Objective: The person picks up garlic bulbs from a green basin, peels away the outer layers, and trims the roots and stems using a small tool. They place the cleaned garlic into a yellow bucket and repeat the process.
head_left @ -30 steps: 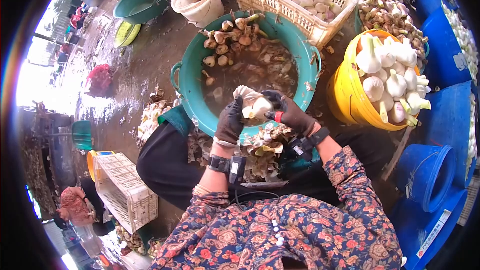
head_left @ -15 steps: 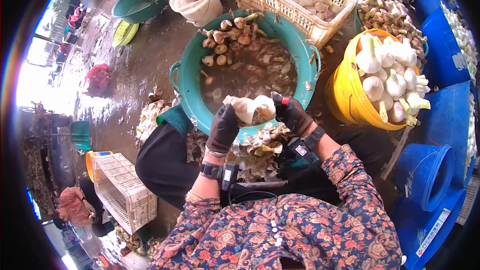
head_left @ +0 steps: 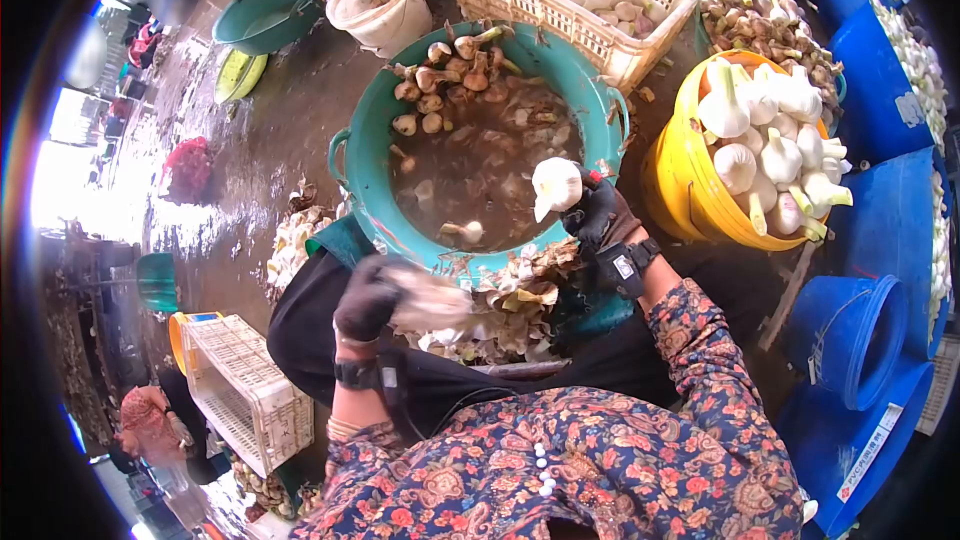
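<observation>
The left hand (head_left: 368, 302) is blurred, apparently holding pale husk (head_left: 435, 305).

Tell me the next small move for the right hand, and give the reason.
Probably the right hand should carry its garlic bulb across to the yellow bucket and set it in. The bulb looks white and clean, like the white bulbs heaped there, and the bucket stands close by on that hand's side.
</observation>
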`<state>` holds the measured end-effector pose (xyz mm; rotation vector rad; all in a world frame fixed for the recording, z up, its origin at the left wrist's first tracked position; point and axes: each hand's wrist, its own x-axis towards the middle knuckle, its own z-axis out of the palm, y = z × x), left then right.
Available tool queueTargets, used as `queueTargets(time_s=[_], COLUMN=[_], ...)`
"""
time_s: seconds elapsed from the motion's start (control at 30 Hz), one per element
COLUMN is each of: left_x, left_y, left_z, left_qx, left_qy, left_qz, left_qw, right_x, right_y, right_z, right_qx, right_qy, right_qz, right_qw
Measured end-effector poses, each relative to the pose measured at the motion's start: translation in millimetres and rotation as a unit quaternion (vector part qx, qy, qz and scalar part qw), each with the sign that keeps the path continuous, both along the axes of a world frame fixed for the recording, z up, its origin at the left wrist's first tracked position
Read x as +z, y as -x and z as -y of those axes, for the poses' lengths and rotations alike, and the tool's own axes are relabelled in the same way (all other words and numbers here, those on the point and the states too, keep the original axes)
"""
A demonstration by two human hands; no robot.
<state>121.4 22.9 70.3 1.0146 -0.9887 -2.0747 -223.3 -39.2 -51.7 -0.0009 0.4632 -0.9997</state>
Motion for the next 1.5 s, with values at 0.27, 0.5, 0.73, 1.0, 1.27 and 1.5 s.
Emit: queueTargets(time_s=[0.27, 0.5, 0.73, 1.0, 1.27, 1.5], left_x=[-127, -199, -199, -84, -11, -25], left_y=[58, 86, 56, 83, 116, 122], left_z=[75, 86, 90, 76, 34, 23], left_qx=[-0.128, -0.264, -0.187, 0.054, -0.004, -0.048], left_qy=[0.205, 0.136, 0.106, 0.096, 0.105, 0.272], left_qz=[0.594, 0.670, 0.569, 0.165, 0.034, 0.292], left_qw=[0.767, 0.680, 0.793, 0.980, 0.994, 0.916], right_x=[76, 137, 225, 228, 78, 62], right_y=[6, 32, 115, 110, -47, -58], right_z=[4, 2, 29, 44, -41, -49], right_qx=[-0.043, -0.189, -0.468, -0.227, 0.005, -0.038], right_qy=[0.097, 0.144, 0.283, 0.237, 0.072, 0.198], right_qz=[-0.138, -0.413, -0.822, -0.927, -0.401, -0.532], right_qw=[0.985, 0.879, 0.161, 0.183, 0.913, 0.823])
